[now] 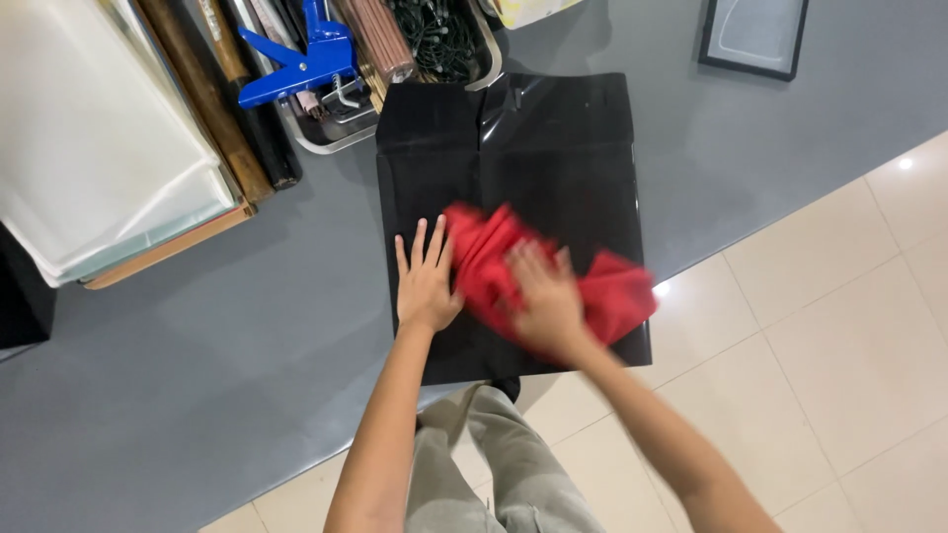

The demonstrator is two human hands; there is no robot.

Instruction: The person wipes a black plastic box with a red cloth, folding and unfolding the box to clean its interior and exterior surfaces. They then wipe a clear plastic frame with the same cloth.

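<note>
While the crumpled red cloth (553,271) lies bunched on the glossy black plastic sheet (513,148), both hands rest on it or beside it. The right hand (548,301) presses down on the middle of the cloth, blurred, so I cannot tell whether its grip is clenched on the fabric or merely flat upon it. The left hand (425,281) lies flat on the black sheet just beside the cloth's left edge, fingers spread, its grip released and holding nothing, fingertips touching the red fabric at most.

The black sheet is a large rectangle with fold creases, lying on the grey bench (178,365), its near edge reaching past the bench edge over the pale tiled floor (839,326).

Beyond the sheet's far edge sits a metal tray (331,138) holding a blue plastic clamp-like tool (301,59), a ribbed brown roll (380,35) and a tangle of dark cords (434,39). Left of the tray lie long brown and black rolls (212,99), then a stack of pale translucent sheets (99,138). At the far right of the bench lies a small black-framed panel (755,35).
</note>
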